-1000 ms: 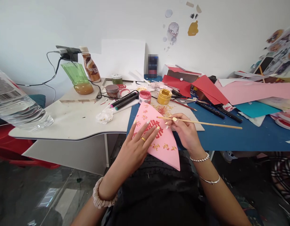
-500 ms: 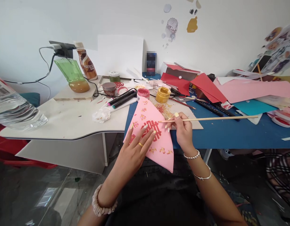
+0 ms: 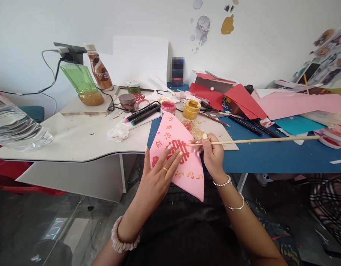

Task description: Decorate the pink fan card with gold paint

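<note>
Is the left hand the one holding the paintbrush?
No, the right hand holds the paintbrush, while the left hand is spread over the pink fan-shaped piece.

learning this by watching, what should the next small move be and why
Probably a short, light stroke at the right edge of the red character: the right hand holds the brush with its tip there, and the left hand rests on the pink piece, likely keeping it steady.

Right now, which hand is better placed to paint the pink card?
Probably the right hand: it holds the brush, its tip by the red character. The left hand lies spread over the pink card.
</note>
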`<state>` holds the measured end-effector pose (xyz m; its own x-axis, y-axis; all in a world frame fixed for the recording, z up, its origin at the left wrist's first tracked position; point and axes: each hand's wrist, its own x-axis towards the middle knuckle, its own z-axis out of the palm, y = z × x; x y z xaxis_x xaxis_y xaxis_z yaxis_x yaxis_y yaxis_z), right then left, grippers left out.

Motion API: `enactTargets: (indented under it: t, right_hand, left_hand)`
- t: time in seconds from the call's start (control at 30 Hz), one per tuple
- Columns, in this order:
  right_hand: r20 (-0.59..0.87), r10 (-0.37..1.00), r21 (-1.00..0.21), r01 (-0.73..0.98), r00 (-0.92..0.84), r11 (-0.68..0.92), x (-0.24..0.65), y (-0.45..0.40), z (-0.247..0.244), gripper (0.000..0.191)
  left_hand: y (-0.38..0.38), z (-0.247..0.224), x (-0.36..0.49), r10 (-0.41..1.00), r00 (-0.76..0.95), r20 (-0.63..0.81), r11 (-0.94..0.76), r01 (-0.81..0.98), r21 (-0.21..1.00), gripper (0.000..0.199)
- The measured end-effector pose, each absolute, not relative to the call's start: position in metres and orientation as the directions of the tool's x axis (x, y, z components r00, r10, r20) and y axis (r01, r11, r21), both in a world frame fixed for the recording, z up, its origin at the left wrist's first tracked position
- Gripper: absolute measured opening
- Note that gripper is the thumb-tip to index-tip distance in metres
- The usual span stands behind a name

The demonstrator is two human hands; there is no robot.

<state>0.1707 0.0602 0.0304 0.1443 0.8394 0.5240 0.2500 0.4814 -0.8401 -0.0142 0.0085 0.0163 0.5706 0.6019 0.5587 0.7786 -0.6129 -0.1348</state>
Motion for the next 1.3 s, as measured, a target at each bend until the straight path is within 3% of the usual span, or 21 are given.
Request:
enactTargets:
  t: [0.8,1.3]
  right_hand:
    - [0.487,0.858,-0.873,0.126,0.164,0.471,0.1708,0.0599,0.0314,0.030]
    - [0.475,0.862,-0.880,0.102,0.176,0.464,0.1706,0.0605,0.0303,0.028]
  left_hand:
    - [0.0072,0.0198,-0.0144,0.623,0.548,0.558,-0.623,0.779,-0.070,0.063]
    - [0.0065,0.0183,-0.0119,0.621,0.553,0.556,-0.613,0.784,-0.096,0.059]
